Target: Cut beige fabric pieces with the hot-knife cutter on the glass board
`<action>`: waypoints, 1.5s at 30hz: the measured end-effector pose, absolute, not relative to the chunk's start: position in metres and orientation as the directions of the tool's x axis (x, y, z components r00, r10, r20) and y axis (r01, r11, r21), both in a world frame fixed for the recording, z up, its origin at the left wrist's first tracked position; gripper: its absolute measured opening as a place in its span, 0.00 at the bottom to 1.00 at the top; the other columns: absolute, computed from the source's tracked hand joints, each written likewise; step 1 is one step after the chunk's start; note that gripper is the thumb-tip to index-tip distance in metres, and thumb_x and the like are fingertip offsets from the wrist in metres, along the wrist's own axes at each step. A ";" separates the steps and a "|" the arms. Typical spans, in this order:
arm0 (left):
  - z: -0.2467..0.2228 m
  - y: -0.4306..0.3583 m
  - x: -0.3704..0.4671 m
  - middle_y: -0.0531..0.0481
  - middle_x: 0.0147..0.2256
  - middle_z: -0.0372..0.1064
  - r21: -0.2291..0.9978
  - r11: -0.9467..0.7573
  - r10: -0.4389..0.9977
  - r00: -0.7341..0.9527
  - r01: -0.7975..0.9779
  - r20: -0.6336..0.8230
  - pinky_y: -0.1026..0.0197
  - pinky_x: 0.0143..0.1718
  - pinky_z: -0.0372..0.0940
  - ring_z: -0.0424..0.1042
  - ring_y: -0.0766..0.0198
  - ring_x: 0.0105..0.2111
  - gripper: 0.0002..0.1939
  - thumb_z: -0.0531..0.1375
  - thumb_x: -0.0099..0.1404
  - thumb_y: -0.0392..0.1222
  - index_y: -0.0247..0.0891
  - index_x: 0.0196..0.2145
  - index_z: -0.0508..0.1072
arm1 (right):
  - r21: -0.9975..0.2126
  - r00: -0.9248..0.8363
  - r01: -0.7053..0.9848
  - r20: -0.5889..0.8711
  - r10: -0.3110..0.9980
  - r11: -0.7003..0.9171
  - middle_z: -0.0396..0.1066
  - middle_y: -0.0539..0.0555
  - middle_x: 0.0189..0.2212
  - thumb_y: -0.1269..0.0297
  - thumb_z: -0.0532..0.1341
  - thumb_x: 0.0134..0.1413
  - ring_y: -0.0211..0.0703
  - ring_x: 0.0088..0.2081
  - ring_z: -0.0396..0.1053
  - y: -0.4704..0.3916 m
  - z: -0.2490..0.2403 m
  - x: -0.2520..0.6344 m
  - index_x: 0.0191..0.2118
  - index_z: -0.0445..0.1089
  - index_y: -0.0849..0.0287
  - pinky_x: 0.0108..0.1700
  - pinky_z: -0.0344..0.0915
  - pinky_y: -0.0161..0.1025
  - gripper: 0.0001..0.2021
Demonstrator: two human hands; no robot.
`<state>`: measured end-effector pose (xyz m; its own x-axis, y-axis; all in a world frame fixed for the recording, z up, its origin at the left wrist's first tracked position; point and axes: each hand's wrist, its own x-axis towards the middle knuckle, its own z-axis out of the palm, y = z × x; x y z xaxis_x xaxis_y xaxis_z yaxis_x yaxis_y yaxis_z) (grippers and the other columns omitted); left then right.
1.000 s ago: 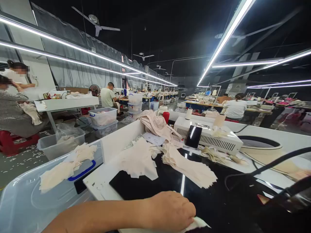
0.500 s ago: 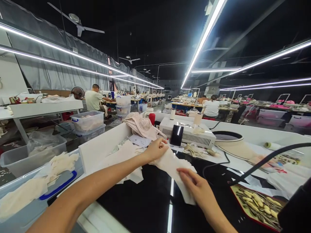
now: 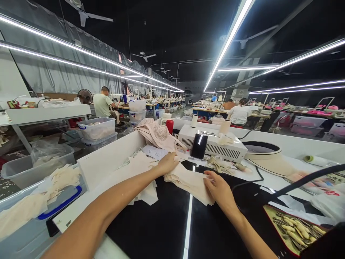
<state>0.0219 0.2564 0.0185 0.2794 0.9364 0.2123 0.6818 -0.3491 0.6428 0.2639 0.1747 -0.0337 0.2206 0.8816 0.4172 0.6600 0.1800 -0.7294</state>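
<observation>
A stack of cream fabric pieces lies over the black glossy work surface, its layered edges showing along the near side. My left hand is closed at the stack's far left corner, its fingertips partly hidden. At the right end my right hand grips the edge with bent fingers, the thumb side toward the cloth. More cream fabric pieces lie under and beside my left forearm. A white paper slip marked with handwriting sits just behind my left hand.
A pink lace bra rests behind the slip. Beyond stand a red thread spool, a black phone and a white vented box. A black cable arches at right above a tray of seeds and peanuts. Co-workers sit farther off.
The fabric stack has turned from slanting toward me to lying more crosswise. My left hand has moved slightly left, and my right hand away from me. The view has shifted slightly.
</observation>
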 end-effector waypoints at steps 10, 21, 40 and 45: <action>0.034 0.268 -0.093 0.41 0.57 0.70 0.518 -0.058 0.979 -0.053 0.853 0.197 0.44 0.54 0.74 0.74 0.52 0.53 0.20 0.63 0.76 0.49 0.36 0.59 0.72 | -0.550 -0.019 0.741 0.555 0.831 0.385 0.79 0.58 0.49 0.49 0.60 0.60 0.64 0.54 0.73 0.134 -0.042 0.245 0.45 0.81 0.50 0.59 0.67 0.64 0.17; 0.008 0.244 -0.148 0.42 0.55 0.72 0.524 0.021 0.978 -0.126 0.851 0.166 0.46 0.52 0.75 0.75 0.53 0.51 0.18 0.63 0.76 0.49 0.36 0.57 0.73 | -0.564 -0.265 0.645 0.467 0.844 0.515 0.78 0.56 0.48 0.55 0.58 0.69 0.49 0.49 0.79 0.083 -0.047 0.204 0.43 0.79 0.48 0.50 0.77 0.42 0.11; 0.061 0.129 -0.106 0.56 0.27 0.61 0.927 -0.294 0.954 0.128 0.234 0.271 0.64 0.28 0.56 0.60 0.66 0.27 0.13 0.57 0.65 0.51 0.38 0.30 0.69 | -0.895 -0.106 0.341 0.269 0.957 0.289 0.77 0.59 0.50 0.40 0.66 0.58 0.54 0.52 0.75 0.027 0.015 0.145 0.56 0.74 0.52 0.56 0.71 0.49 0.27; 0.062 0.073 -0.070 0.56 0.26 0.60 0.967 -0.224 0.922 0.347 0.123 0.170 0.63 0.27 0.54 0.57 0.66 0.26 0.17 0.59 0.61 0.56 0.39 0.29 0.67 | -0.995 -0.235 -0.008 0.094 0.968 0.095 0.78 0.58 0.52 0.36 0.71 0.50 0.54 0.54 0.74 0.012 0.028 0.131 0.61 0.72 0.52 0.60 0.67 0.50 0.37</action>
<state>-0.0700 0.0731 0.0623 0.3468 0.9225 0.1696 0.1226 -0.2239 0.9669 0.1310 0.0121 0.0277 -0.2346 0.9675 0.0943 -0.0078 0.0952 -0.9954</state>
